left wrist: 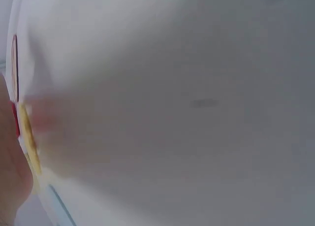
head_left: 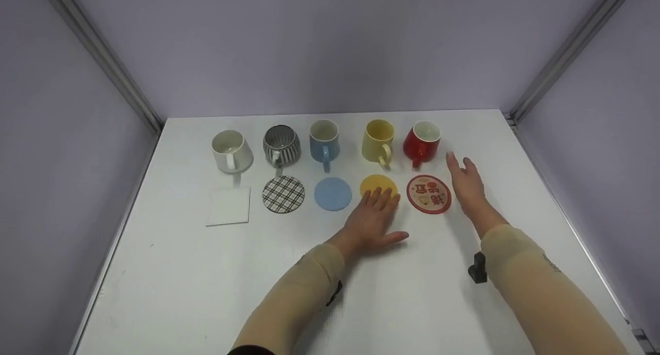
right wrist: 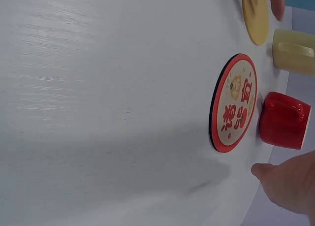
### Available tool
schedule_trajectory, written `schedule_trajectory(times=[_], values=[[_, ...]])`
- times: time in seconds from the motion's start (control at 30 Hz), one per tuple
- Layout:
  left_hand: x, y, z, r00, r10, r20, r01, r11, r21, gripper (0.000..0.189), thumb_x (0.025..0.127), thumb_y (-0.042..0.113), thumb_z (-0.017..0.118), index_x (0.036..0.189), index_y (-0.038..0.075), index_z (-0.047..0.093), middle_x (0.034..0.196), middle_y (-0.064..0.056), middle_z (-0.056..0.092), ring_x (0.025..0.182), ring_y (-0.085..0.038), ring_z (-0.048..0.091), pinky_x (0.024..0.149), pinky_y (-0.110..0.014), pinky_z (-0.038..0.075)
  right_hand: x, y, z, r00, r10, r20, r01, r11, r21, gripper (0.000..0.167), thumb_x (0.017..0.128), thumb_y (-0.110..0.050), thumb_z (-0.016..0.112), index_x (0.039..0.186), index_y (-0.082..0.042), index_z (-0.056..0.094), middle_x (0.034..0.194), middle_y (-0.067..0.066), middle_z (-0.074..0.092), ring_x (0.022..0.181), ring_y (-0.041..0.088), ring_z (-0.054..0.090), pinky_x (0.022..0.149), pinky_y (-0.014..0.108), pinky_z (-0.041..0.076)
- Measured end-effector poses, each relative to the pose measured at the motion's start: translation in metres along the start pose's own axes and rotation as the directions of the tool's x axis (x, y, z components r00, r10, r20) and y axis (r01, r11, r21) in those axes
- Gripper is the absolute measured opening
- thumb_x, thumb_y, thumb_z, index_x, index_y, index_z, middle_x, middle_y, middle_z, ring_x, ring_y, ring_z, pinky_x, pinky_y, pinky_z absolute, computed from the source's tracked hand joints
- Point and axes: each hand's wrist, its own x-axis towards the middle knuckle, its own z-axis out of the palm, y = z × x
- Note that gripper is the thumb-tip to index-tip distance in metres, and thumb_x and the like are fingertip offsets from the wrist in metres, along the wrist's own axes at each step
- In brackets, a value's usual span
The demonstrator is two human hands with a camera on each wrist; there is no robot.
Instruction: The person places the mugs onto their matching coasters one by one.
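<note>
My left hand [head_left: 372, 221] is spread over the near part of the yellow round coaster [head_left: 378, 182], fingers straight and thumb out to the right. To the right, my right hand [head_left: 466, 182] has its fingers extended beside the red mug [head_left: 422, 144], apart from it, and holds nothing. Below the red mug lies a red-rimmed round coaster [head_left: 429, 194] with printed characters. Behind the yellow coaster stands the yellow mug [head_left: 376, 144], handle toward me. In the right wrist view the thumb [right wrist: 266, 173] points toward the red mug [right wrist: 283, 122].
Left of these stand a blue mug [head_left: 324, 141], a grey striped mug [head_left: 281, 146] and a white mug [head_left: 232, 151]. In front of them lie a blue coaster [head_left: 333, 194], a checked coaster [head_left: 283, 195] and a white square coaster [head_left: 228, 206]. Walls [head_left: 330, 51] enclose the white table [head_left: 170, 283].
</note>
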Motion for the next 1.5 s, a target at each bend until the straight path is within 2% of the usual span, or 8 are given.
schedule_trajectory(times=[0.23,0.5,0.73,0.97,1.2,1.33,1.5], values=[[0.013,0.011,0.011,0.996,0.067,0.057,-0.070,0.996,0.058,0.100,0.097,0.083,0.037,0.172,0.022,0.012,0.179,-0.002,0.007,0.164,-0.024,-0.001,0.130,-0.039,-0.005,0.001,-0.001,0.010,0.999,0.048,0.007,-0.048,0.999,0.024,0.112,0.095,-0.088,0.028,0.171,-0.010,-0.002,0.178,0.016,-0.001,0.163,0.038,0.001,0.129,0.056,0.010],[0.020,0.009,0.024,0.990,0.110,0.088,-0.121,0.984,0.133,0.101,0.097,0.085,0.032,0.173,0.023,0.006,0.179,0.000,0.001,0.164,-0.022,-0.004,0.129,-0.038,-0.005,0.002,-0.006,0.019,0.998,0.053,0.032,-0.056,0.994,0.092,0.109,0.097,-0.085,0.031,0.171,-0.010,0.002,0.177,0.017,0.013,0.160,0.036,0.023,0.128,0.050,0.024],[0.026,0.005,0.033,0.981,0.167,0.098,-0.183,0.966,0.185,0.101,0.096,0.087,0.024,0.172,0.023,0.003,0.178,0.000,-0.004,0.162,-0.019,-0.011,0.129,-0.038,-0.008,0.003,-0.007,0.022,0.998,0.047,0.033,-0.049,0.996,0.077,0.109,0.098,-0.085,0.030,0.171,-0.009,0.003,0.174,0.018,0.024,0.159,0.035,0.026,0.127,0.048,0.026],[0.031,0.004,0.033,0.980,0.163,0.116,-0.185,0.960,0.209,0.100,0.095,0.088,0.018,0.172,0.025,0.000,0.177,0.004,-0.007,0.162,-0.017,-0.013,0.129,-0.037,-0.007,0.006,-0.009,0.022,0.999,0.046,0.027,-0.048,0.996,0.074,0.108,0.098,-0.084,0.030,0.171,-0.009,0.004,0.172,0.019,0.028,0.158,0.035,0.028,0.127,0.049,0.028],[0.034,0.005,0.029,0.978,0.179,0.108,-0.199,0.956,0.217,0.098,0.097,0.085,0.018,0.172,0.023,0.004,0.178,0.002,-0.003,0.163,-0.017,-0.009,0.129,-0.036,-0.006,0.013,-0.011,0.025,0.998,0.017,-0.053,-0.016,1.000,0.024,0.100,0.102,-0.078,0.033,0.170,-0.005,0.016,0.169,0.022,0.033,0.155,0.038,0.034,0.126,0.051,0.028],[0.037,0.006,0.030,0.977,0.190,0.094,-0.206,0.955,0.213,0.098,0.098,0.084,0.018,0.172,0.022,0.005,0.178,0.002,-0.002,0.163,-0.017,-0.009,0.129,-0.035,-0.007,0.016,-0.013,0.028,0.995,0.023,-0.102,-0.025,0.999,-0.024,0.094,0.104,-0.072,0.039,0.168,-0.005,0.024,0.170,0.021,0.031,0.156,0.038,0.033,0.126,0.053,0.028],[0.038,0.011,0.034,0.976,0.194,0.094,-0.211,0.951,0.225,0.098,0.097,0.085,0.015,0.172,0.022,0.007,0.178,0.002,-0.001,0.163,-0.016,-0.007,0.129,-0.035,-0.006,0.018,-0.016,0.032,0.991,0.039,-0.129,-0.046,0.997,-0.055,0.085,0.106,-0.064,0.047,0.164,-0.004,0.033,0.164,0.022,0.042,0.152,0.038,0.040,0.124,0.053,0.033]])
